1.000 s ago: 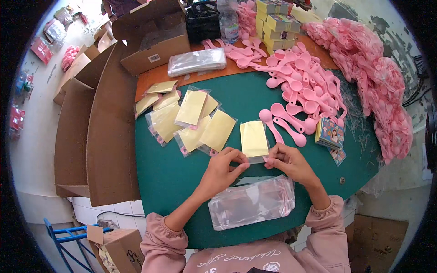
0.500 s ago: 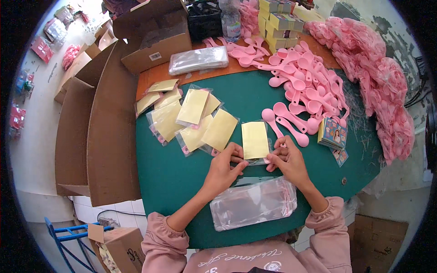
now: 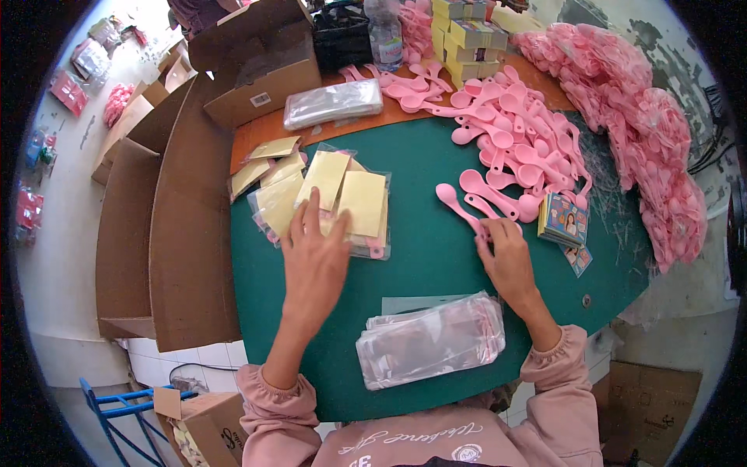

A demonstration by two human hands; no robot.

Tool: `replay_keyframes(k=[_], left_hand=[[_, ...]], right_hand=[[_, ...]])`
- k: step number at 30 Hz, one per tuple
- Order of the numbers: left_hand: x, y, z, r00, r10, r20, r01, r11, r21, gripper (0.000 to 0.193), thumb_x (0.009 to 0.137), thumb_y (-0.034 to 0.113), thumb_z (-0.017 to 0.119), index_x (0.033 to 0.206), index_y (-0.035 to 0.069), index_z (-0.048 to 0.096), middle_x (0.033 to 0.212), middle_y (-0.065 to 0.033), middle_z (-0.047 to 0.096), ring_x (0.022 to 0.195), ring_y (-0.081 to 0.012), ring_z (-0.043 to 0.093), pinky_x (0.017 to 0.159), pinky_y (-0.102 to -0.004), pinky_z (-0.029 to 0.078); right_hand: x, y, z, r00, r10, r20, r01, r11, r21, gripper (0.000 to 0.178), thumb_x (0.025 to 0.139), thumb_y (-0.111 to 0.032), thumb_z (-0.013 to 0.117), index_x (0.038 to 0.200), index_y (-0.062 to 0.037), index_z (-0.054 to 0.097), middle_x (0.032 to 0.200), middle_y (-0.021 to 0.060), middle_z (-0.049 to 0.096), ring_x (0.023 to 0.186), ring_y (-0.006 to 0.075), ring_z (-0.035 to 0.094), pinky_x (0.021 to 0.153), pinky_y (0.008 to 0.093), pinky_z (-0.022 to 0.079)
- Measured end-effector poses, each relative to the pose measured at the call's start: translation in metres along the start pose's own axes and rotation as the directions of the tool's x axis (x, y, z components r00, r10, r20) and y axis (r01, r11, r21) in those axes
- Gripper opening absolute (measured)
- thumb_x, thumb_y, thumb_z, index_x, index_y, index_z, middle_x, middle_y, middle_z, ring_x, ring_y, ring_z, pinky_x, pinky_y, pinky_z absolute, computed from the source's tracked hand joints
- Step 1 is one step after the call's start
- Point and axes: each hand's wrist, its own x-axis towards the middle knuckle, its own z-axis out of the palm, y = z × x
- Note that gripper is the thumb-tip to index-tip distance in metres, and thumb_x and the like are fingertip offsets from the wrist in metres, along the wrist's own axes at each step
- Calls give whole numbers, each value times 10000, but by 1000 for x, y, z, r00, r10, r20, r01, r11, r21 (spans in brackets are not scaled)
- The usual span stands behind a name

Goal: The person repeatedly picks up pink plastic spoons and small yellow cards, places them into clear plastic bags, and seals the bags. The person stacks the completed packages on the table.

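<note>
My left hand [image 3: 315, 253] is over the left part of the green table top, fingers spread across the front of a loose pile of clear packets with pale yellow cards [image 3: 362, 204]. Pink pieces peek out at the packets' lower edges. To the right, my right hand [image 3: 506, 257] has its fingers closed round the handle end of a pink measuring spoon [image 3: 454, 201]. The spoon's bowl points away to the far left. Two more loose pink spoons [image 3: 490, 189] lie just beyond that hand. In front of me rests a stack of clear plastic bags [image 3: 432, 342].
A heap of pink spoons [image 3: 521, 117] covers the far right. Beside it stand a stack of printed cards [image 3: 562, 218] and yellow card bundles [image 3: 471, 47]. Bagged pink spoons [image 3: 646, 132] line the right edge. Open cardboard boxes [image 3: 191, 226] stand at the left. More clear bags [image 3: 333, 103] lie at the back.
The packet with the yellow card has left the middle and now lies on the left pile, under my left hand. My right hand has let go of it and taken hold of a pink spoon.
</note>
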Motion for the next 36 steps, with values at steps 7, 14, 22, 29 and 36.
replay_keyframes(k=[7,14,22,29,36], left_hand=[[-34,80,-6,901,345,262,-13,625,-780,280,719,216,676,937,82,561,943,-110,529,906,-278,546,729,-374,448],[-33,80,6,895,334,294,124,447,-886,289,720,228,680,923,68,549,903,-98,527,801,-255,562,684,-347,463],[-29,76,15,851,435,292,158,318,-935,213,724,144,679,873,54,555,796,-89,571,738,-224,605,639,-323,482],[-18,68,6,766,459,450,378,245,-893,157,749,95,653,844,33,544,820,-62,647,758,-158,634,691,-279,491],[-13,54,8,752,467,465,598,-185,-780,173,834,103,589,895,29,445,952,-133,632,876,-170,605,769,-287,484]], right_hand=[[8,7,-20,978,-5,-209,16,999,52,103,816,-44,505,901,10,527,829,160,528,761,314,536,678,383,439],[2,-3,-51,943,323,-74,-240,819,521,102,883,-82,483,916,2,530,767,72,518,638,137,536,576,257,456],[-41,-10,-81,947,256,-193,-52,716,696,115,855,-58,540,957,-4,539,806,35,536,654,75,503,587,197,421],[-65,-23,-86,949,317,7,-241,709,663,81,826,-27,564,900,6,562,761,19,547,667,59,508,586,185,414],[-63,-20,-81,933,355,-61,-267,796,543,79,819,-5,564,894,16,550,775,45,554,673,94,556,606,211,464]])
